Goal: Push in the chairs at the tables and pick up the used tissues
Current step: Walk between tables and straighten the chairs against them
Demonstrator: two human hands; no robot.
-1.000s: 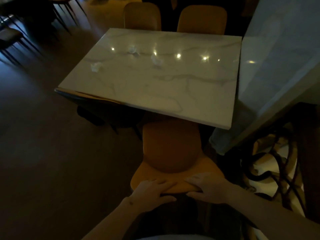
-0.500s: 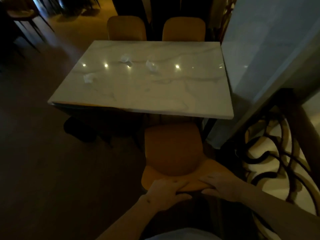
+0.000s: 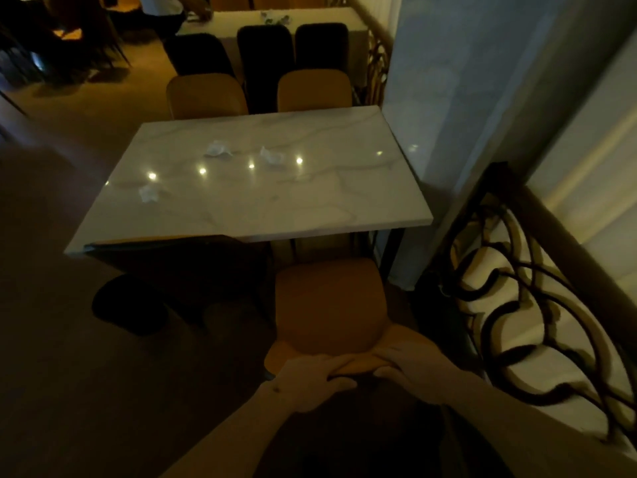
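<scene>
An orange chair (image 3: 327, 305) stands at the near right side of a marble-topped table (image 3: 310, 205), its seat front just under the table's edge. My left hand (image 3: 308, 381) and my right hand (image 3: 410, 370) both grip the top of its backrest, fingers curled over the rim. Three crumpled white tissues lie on the tabletop: one (image 3: 218, 149) toward the far left, one (image 3: 272, 156) near the far middle, one (image 3: 150, 193) at the left side.
Two orange chairs (image 3: 206, 96) (image 3: 315, 89) are tucked in at the table's far side. A dark chair (image 3: 179, 270) sits at the near left. A pale column (image 3: 465, 115) and a dark scrolled iron railing (image 3: 517, 288) close off the right. Dark chairs (image 3: 265, 53) and another table (image 3: 275, 17) stand behind.
The view has drawn back and tilted up, showing more of the room beyond. Both hands keep their grip on the backrest, and the chair sits a little farther out from the table.
</scene>
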